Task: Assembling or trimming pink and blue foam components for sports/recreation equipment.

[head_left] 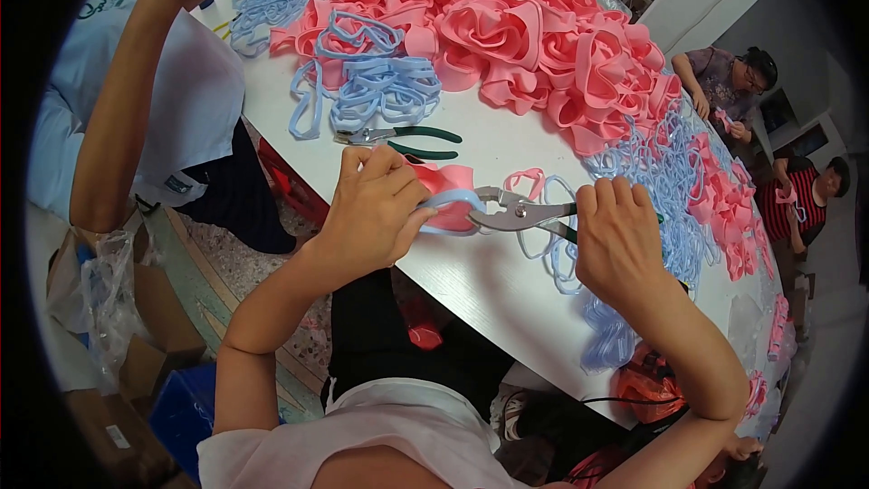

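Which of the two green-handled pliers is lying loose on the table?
The loose pliers beyond the left hand, near the blue loops; the other pliers are gripped in the right hand, jaws at the pink-and-blue piece.

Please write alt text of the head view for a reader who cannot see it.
The right hand holds green-handled pliers at a pink-and-blue band in the left hand, over a white table. Beyond lie more pliers, blue loops and a large pink heap; other people are nearby.
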A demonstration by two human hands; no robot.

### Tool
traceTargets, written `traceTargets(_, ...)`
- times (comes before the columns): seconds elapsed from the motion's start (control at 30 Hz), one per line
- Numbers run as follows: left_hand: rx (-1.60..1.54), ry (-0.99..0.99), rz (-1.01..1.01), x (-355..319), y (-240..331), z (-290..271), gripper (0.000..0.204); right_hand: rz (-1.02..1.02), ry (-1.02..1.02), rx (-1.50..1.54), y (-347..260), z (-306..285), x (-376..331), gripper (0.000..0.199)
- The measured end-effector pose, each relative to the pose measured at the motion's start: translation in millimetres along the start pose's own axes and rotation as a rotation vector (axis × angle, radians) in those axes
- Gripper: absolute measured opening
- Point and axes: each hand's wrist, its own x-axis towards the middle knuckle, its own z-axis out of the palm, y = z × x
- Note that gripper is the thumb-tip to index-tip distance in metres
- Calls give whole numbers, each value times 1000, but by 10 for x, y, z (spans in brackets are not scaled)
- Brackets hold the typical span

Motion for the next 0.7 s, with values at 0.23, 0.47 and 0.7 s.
traceTargets(0.23,-127,-6,-128,49,59,44,19,87,-162,105,73,7,16,9)
traceTargets(0.47,-541,102,-646,-5,-129,262,19,177,-93,602,243,306,-149,35)
traceTargets(0.7,-329,247,-551,83,-7,327,19,323,-353,789,-89,379,-222,39)
